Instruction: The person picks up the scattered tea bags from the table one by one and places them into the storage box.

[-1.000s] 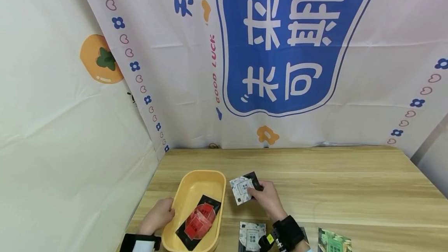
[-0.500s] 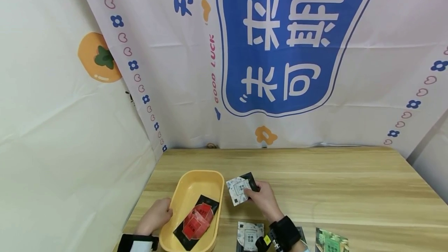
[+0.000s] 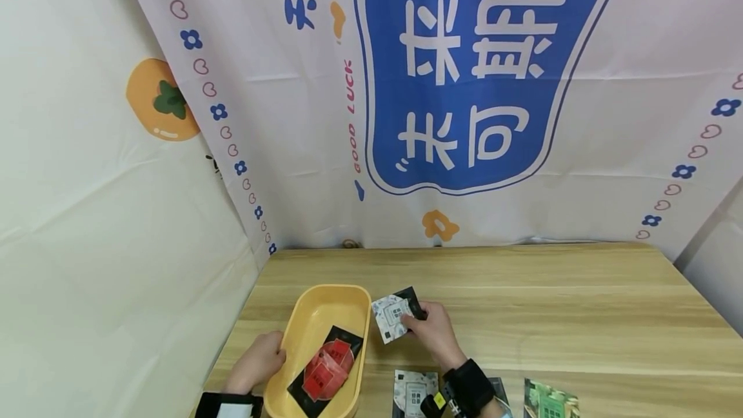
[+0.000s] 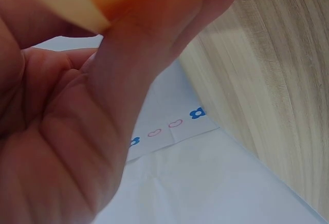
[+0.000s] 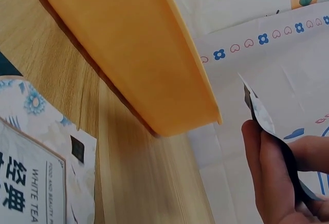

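Observation:
My left hand [image 3: 258, 361] grips the left rim of a yellow plastic box [image 3: 316, 305], thumb and fingers about its edge in the left wrist view. A black packet with a red round design [image 3: 327, 371] lies slanted inside the box. To the right of the box, my right hand [image 3: 432, 334] pinches a white-and-black packet [image 3: 390, 318] between thumb and fingers. The packet is seen nearly edge-on in the right wrist view. Below this hand a white tea packet [image 5: 36, 152] lies on the table, its label reading "WHITE TEA".
A green patterned packet [image 3: 550, 400] lies at the front of the wooden table [image 3: 580, 315]. Another packet [image 3: 498, 389] is partly hidden by the right wrist strap. A printed cloth [image 3: 313, 211] hangs behind the table's far edge, and a pale cloth covers the left side.
My right hand has moved slightly left with the packet, closer to the box's right rim. My left hand keeps its grip on the box. The head view has shifted a little.

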### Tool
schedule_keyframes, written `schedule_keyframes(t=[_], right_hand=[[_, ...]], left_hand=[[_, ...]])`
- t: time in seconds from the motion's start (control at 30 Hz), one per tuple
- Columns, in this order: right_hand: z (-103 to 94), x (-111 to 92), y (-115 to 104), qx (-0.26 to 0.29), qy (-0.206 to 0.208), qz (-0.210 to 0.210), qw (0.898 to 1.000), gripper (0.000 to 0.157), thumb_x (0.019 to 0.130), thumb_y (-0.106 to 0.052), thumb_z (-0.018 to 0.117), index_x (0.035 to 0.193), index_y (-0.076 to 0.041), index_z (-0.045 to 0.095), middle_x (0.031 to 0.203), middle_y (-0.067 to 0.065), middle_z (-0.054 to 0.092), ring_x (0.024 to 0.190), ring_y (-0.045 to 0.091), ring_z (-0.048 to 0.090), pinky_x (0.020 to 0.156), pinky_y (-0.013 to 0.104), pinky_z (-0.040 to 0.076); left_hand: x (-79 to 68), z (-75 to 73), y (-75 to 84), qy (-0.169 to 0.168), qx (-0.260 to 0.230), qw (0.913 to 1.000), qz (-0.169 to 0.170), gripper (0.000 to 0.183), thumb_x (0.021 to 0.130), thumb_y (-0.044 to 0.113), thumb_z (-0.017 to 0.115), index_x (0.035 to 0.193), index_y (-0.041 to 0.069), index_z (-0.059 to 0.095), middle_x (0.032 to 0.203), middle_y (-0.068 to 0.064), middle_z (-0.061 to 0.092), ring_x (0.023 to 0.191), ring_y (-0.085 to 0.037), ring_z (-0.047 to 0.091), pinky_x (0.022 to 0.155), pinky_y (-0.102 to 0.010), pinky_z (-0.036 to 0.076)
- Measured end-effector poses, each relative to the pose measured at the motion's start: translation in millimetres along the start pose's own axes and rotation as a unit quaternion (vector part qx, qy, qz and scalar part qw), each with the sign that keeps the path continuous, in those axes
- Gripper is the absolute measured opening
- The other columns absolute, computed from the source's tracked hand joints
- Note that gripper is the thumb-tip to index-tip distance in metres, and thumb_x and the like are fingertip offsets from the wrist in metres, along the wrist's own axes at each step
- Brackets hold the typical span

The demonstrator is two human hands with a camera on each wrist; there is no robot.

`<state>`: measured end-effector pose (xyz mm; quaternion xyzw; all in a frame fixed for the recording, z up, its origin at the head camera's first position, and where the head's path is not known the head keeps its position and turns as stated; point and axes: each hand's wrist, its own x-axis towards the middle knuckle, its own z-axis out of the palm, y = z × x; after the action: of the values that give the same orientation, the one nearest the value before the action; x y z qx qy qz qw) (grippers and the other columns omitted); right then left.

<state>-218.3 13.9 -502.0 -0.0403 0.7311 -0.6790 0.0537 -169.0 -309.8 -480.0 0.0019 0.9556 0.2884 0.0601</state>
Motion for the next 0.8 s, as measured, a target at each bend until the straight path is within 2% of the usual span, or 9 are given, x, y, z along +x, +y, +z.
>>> schedule_keyframes(t=[0.27,0.8], right_hand=[[4.1,1.0,1.2,0.012,0.002,-0.004,1.000,0.013,0.081,0.000,0.065,0.089,0.010,0.066,0.086,0.013,0.066,0.075,0.018,0.066,0.074,0.048,0.058],[10.1,-0.4,-1.7,0.029,-0.014,0.003,0.999,0.015,0.083,-0.001,0.064,0.092,0.010,0.066,0.089,0.014,0.066,0.079,0.019,0.066,0.077,0.048,0.057]], left_hand=[[-0.1,0.2,-1.1,0.005,0.006,0.9999,0.011,0.012,0.081,-0.008,0.051,0.076,0.002,0.056,0.060,-0.002,0.049,0.052,-0.015,0.047,0.049,-0.031,0.042],[-2.6,-1.8,1.2,0.002,-0.009,0.9998,0.019,0.013,0.081,-0.009,0.050,0.077,0.001,0.057,0.060,-0.002,0.050,0.052,-0.015,0.048,0.048,-0.030,0.043]])
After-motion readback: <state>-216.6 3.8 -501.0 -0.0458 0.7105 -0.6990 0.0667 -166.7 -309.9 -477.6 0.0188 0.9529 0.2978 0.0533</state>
